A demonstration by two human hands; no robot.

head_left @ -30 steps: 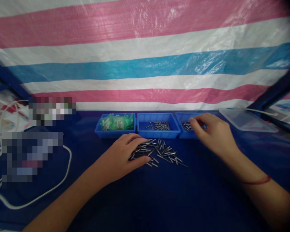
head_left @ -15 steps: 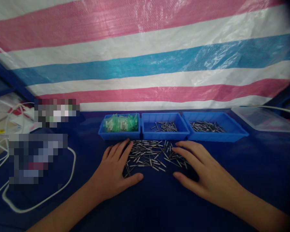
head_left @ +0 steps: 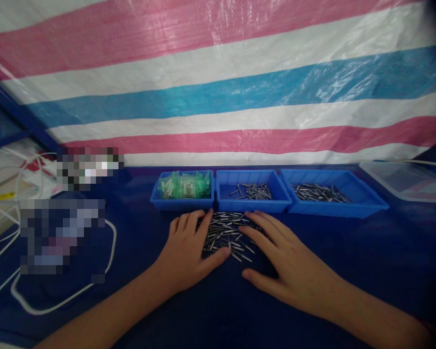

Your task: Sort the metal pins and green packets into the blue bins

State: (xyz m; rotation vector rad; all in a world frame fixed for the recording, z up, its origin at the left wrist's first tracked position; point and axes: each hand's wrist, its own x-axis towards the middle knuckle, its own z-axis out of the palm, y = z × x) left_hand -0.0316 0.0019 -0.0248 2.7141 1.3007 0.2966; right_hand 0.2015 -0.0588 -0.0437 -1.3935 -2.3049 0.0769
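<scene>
Left grip [head_left: 187, 252] wide open, thumb well apart from the fingers, no clasp on anything that shows, and it curves around the left edge of a loose pile of metal pins [head_left: 225, 230]! Across from it, the right grip [head_left: 292, 259] is just as open, fingers fanned over the pile's right edge, thumb apart on the near side; whatever lies under that palm is hidden. So the pile sits right between the two grips, on the blue counter [head_left: 218, 315], pins pointing every which way. Just beyond the left grip's fingers, there's a left bin [head_left: 183, 203] packed with green bags [head_left: 194, 184]. Beyond the pile, a middle bin [head_left: 252, 205] carries a small heap [head_left: 257, 190] of pins, and past the right grip, off to its right, a right bin [head_left: 334, 208] shows a fuller heap [head_left: 319, 193]. Farther right of that grip lies a clear plastic piece [head_left: 403, 182]; well left of the left grip, a white cable [head_left: 112, 242] loops across the counter. Beyond everything, a striped sheet [head_left: 240, 92] in pink, white and blue!
</scene>
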